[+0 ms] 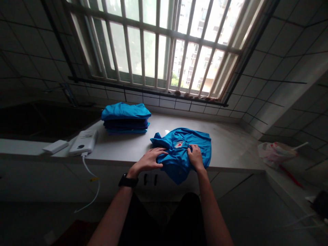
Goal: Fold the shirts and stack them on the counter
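Observation:
A bright blue shirt (180,164) with a white and red badge lies rumpled on the white counter (120,147), its lower part hanging over the front edge. My left hand (151,159), below a black wristwatch, rests at the shirt's left side with fingers apart. On the right part of the cloth is my right hand (195,157), its fingers curled and pressed together on the fabric. Behind and to the left stands a stack of folded blue and dark blue clothes (125,118).
A white power bank (84,141) with a dangling cable and a small white box (55,146) lie near the counter's left front. A dark sink (46,119) is at far left. Plastic bags (276,153) sit at right. A barred window (159,48) is behind.

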The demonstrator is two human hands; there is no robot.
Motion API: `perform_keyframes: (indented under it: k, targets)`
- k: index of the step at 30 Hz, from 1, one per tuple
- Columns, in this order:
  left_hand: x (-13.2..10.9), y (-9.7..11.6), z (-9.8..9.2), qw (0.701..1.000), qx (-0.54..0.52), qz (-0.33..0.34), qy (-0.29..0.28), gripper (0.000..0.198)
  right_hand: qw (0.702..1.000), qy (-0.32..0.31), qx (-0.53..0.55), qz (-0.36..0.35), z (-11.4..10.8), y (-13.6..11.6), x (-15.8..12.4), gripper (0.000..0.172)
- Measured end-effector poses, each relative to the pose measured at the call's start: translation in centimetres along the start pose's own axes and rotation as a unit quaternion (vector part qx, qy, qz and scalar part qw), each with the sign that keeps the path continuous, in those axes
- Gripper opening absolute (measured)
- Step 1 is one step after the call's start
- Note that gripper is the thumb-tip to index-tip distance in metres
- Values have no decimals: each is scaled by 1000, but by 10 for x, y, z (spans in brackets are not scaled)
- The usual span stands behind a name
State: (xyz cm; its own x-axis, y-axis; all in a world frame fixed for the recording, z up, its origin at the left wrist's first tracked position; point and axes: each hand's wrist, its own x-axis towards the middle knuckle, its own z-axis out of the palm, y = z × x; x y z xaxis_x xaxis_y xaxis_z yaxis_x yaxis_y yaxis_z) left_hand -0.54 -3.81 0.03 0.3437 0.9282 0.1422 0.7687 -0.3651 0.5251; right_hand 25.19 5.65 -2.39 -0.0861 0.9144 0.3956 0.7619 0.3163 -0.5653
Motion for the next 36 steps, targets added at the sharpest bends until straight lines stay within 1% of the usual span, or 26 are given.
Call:
perform_keyframes:
  k: [7, 14, 29, 36]
  targets:
    - [0, -1, 0, 1000, 0, 5, 5, 59, 1000, 2, -2, -8, 0, 0, 0, 33]
    - [0, 0, -1, 1000, 4, 0, 0, 60, 1000, -9, -7, -2, -2, -2, -1, 34]
    - [1, -8, 3, 1000, -17, 18, 15, 60, 1000, 9, 5, -13, 1, 3, -1, 30]
    - [1, -3, 0, 1000, -19, 12, 9, 60, 1000, -9, 0, -1, -2, -1, -2, 34]
